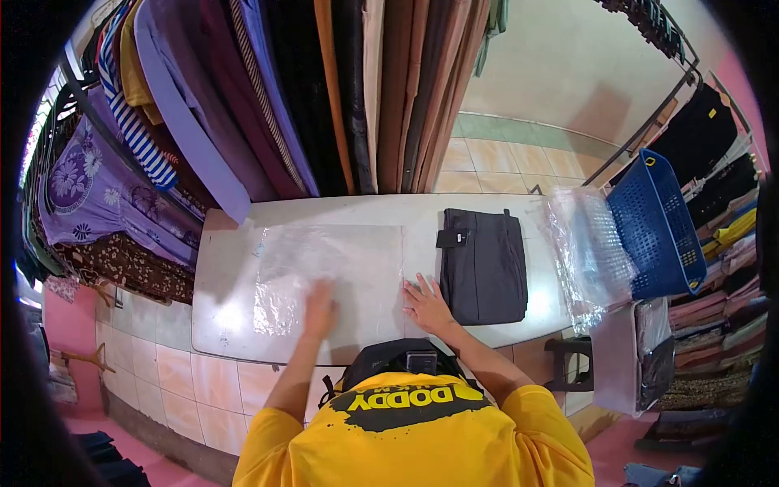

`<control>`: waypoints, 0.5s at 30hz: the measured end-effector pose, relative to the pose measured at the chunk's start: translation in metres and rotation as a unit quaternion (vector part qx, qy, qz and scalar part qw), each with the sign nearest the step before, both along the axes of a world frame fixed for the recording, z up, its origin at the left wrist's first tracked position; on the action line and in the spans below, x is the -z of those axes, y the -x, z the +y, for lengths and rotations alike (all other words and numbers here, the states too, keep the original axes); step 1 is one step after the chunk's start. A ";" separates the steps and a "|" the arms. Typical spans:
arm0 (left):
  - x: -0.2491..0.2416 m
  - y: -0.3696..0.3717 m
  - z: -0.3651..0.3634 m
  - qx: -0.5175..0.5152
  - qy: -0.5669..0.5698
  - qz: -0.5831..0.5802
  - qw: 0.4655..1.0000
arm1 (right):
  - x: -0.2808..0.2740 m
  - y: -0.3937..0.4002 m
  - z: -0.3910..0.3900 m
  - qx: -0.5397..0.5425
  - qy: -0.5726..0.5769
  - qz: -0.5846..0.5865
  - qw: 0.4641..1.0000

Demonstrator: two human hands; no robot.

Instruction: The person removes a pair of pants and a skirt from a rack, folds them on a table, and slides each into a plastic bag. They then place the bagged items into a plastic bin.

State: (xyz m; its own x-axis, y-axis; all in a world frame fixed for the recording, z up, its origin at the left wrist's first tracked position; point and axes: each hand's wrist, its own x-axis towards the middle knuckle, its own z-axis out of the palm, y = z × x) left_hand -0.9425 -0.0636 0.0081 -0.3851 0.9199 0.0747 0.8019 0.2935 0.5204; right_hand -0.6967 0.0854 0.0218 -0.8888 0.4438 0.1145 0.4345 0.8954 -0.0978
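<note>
A clear plastic bag lies flat on the white table. My left hand is over its lower middle, blurred by motion, so its fingers cannot be made out. At the bag's right edge my right hand rests with its fingers spread, holding nothing. Just beyond that hand lies a folded dark grey garment, with a black tag at its upper left.
More clear plastic bags hang over the table's right end beside a blue basket. Hanging clothes line the far edge. A dark stool and a box stand at the lower right.
</note>
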 end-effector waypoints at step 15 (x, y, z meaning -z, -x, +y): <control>0.002 -0.052 0.046 0.044 -0.093 -0.036 0.994 | -0.006 -0.004 -0.005 -0.006 0.025 -0.031 0.999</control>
